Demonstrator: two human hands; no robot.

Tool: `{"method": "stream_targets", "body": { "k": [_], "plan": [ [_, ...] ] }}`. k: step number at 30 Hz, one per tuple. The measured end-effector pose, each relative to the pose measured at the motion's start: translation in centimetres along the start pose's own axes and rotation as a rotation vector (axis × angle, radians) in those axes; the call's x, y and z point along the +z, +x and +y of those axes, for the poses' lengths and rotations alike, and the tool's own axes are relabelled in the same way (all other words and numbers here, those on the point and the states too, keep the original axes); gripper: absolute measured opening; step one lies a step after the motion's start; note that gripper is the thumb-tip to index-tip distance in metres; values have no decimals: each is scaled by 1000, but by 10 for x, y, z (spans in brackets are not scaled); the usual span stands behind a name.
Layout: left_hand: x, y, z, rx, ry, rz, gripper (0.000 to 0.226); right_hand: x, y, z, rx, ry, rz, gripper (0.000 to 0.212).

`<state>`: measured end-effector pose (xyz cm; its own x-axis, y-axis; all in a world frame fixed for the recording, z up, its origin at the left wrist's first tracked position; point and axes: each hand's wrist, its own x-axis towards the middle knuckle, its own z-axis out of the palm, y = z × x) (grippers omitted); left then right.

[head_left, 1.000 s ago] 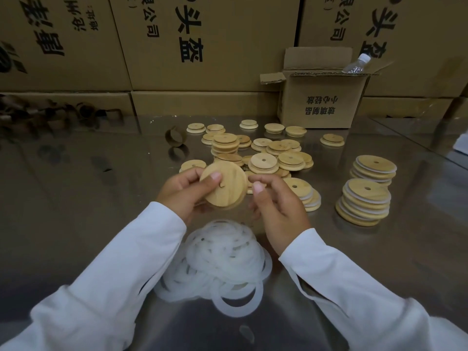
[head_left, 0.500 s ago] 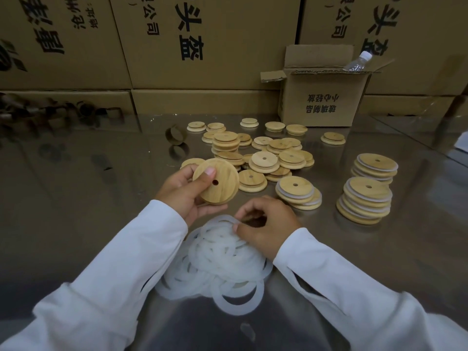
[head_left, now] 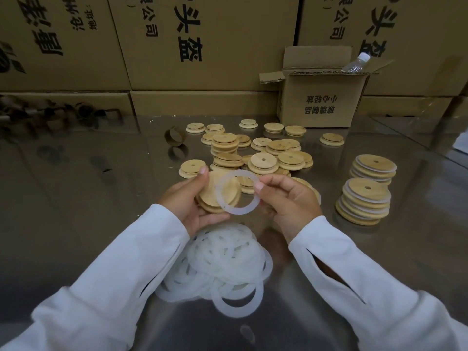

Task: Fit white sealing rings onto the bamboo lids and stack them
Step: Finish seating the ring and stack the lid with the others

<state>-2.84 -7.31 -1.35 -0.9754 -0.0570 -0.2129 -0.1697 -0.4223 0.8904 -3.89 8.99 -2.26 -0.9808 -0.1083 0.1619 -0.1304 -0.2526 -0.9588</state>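
While the left hand (head_left: pixel 186 201) clasps a pale bamboo lid (head_left: pixel 211 198), the right hand (head_left: pixel 291 196) pinches a thin translucent white ring (head_left: pixel 219 192).

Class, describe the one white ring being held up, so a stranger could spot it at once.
Over the shiny metal table, find two hands above a heap of white rings. The right hand pinches one sealing ring in front of the bamboo lid in the left hand. It alone is lifted; the others lie heaped.

Ring pile (head_left: pixel 222 264) nearest, loose lids (head_left: pixel 263 153) behind, stacked lids (head_left: pixel 364 201) right, open box (head_left: pixel 321 97) behind
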Motion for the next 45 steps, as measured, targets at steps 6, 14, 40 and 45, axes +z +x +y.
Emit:
{"method": "stream_targets", "body": {
  "k": [6, 14, 40, 45],
  "plan": [
    [5, -6, -3, 8, 205, -181, 50, 2, -1, -1, 48, -84, 79, 14],
    [5, -5, -8, 86, 263, -258, 22, 5, -4, -5, 52, -108, 90, 12],
    [0, -1, -11, 467, 386, -249, 27, 5, -6, -8, 64, -130, 61, 12],
    [1, -3, -13, 581, 425, -239, 25, 5, -7, -8, 20, -155, 66, 13]
  ]
}}
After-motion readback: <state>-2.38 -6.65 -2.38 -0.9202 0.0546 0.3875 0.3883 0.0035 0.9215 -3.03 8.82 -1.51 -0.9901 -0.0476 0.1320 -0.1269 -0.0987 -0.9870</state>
